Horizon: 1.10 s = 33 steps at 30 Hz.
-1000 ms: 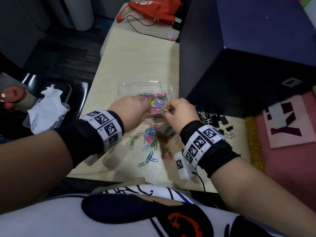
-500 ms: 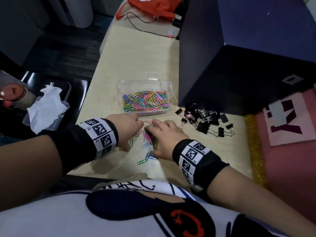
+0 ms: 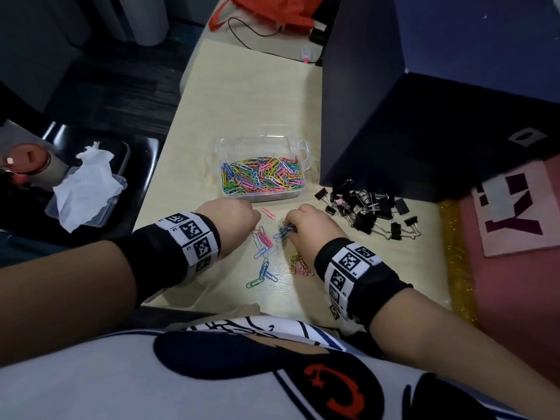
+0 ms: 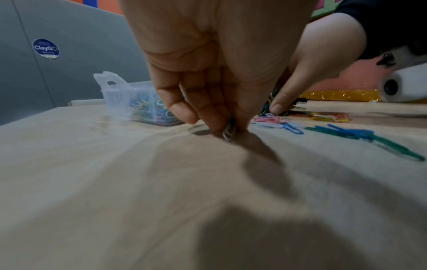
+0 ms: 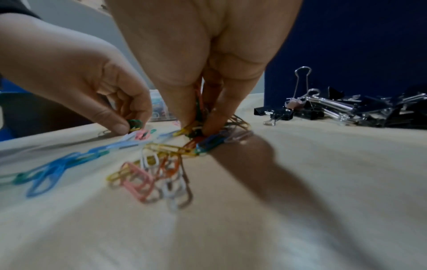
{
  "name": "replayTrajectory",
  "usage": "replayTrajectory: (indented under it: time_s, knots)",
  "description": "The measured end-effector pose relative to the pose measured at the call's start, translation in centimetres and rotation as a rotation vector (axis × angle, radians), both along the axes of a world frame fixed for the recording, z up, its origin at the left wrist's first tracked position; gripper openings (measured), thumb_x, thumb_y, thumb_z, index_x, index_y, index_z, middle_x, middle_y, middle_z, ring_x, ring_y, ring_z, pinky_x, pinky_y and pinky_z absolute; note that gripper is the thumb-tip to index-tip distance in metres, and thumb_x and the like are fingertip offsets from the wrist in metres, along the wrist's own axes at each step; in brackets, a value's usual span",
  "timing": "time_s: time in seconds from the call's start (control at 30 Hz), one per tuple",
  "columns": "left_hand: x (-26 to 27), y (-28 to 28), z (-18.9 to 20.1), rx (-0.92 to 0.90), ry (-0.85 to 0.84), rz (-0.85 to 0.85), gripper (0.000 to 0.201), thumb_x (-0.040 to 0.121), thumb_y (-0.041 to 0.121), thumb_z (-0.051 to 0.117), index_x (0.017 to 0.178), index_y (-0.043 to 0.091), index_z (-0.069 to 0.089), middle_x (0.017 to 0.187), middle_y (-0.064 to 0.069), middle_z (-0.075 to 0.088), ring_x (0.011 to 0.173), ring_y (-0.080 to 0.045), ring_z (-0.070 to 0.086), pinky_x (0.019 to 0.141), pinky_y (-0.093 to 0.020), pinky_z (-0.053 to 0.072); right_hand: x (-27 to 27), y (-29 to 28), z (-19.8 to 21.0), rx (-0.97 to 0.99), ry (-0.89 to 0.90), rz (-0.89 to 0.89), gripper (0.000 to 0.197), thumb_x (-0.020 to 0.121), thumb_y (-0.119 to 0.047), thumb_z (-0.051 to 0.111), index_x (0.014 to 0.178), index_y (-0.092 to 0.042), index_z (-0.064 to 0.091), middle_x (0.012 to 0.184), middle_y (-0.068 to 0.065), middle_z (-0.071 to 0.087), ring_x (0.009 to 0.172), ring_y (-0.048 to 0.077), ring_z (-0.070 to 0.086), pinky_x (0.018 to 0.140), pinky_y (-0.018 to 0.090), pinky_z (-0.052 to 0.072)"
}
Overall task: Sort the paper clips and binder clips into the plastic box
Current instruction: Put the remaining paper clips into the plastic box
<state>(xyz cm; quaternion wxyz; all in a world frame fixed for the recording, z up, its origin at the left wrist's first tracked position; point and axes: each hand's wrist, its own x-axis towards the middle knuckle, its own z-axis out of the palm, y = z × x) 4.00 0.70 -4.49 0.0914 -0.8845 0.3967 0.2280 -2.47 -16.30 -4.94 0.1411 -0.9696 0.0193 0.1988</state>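
Note:
A clear plastic box (image 3: 304, 153) on the pale table holds a heap of coloured paper clips (image 3: 262, 177). In front of it, loose paper clips (image 3: 263, 241) lie scattered. My left hand (image 3: 233, 218) pinches a few paper clips (image 4: 229, 130) against the table with curled fingers. My right hand (image 3: 306, 225) has its thumb and fingers closed round a bunch of paper clips (image 5: 201, 131), some sticking out at the left of the hand (image 3: 285, 230). A pile of black binder clips (image 3: 369, 207) lies to the right of the box.
A large dark blue box (image 3: 439, 110) stands at the right, right behind the binder clips. An orange bag (image 3: 266, 10) and a cable lie at the table's far end. Left of the table a black tray holds a tissue (image 3: 85, 183) and a cup (image 3: 27, 159).
Both hands came back from over the box to the loose clips in front of it. The right hand, flat on the clips half a second ago, now grips a bunch.

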Motion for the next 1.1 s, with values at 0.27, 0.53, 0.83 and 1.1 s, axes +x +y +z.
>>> replayTrajectory:
  time_s: [0.27,0.53,0.83,1.1]
  knots:
    - [1.1,-0.3,2.4,-0.159,0.014,0.080,0.019,0.095,0.024,0.047,0.109,0.018,0.059,0.112,-0.005,0.058,0.102,-0.027,0.057,0.078,-0.031,0.044,2.8,0.2,3.9,0.082,-0.089,-0.155,0.018,0.090,-0.020,0.061,0.107,-0.018,0.065,0.108,0.004,0.061,0.099,0.022,0.058,0.086,0.028,0.046]
    - [4.4,0.2,5.4,-0.378,-0.111,0.273,0.034,0.092,0.031,0.055,0.125,0.018,0.057,0.119,-0.009,0.058,0.107,-0.031,0.058,0.087,-0.037,0.046,5.0,0.8,6.2,0.210,-0.268,-0.243,0.043,0.090,-0.029,0.061,0.131,-0.021,0.052,0.129,0.005,0.055,0.117,0.021,0.054,0.101,0.030,0.040]
    - [0.5,-0.5,2.8,-0.050,0.022,0.030,0.041,0.087,0.047,0.053,0.117,0.020,0.052,0.116,-0.003,0.053,0.105,-0.026,0.057,0.076,-0.035,0.050,-0.3,-1.4,3.8,-0.198,0.403,-0.242,0.078,0.074,-0.027,0.074,0.137,-0.015,0.031,0.135,0.010,0.032,0.116,0.029,0.052,0.091,0.039,0.050]
    - [-2.1,-1.1,0.3,0.019,0.062,-0.044,0.109,0.046,0.081,0.065,0.130,0.017,0.036,0.122,-0.002,0.038,0.112,-0.025,0.039,0.089,-0.044,0.050,-2.0,-0.2,2.0,-0.112,0.286,-0.146,0.095,0.057,-0.045,0.086,0.130,-0.017,0.032,0.123,0.006,0.027,0.109,0.028,0.053,0.092,0.042,0.050]
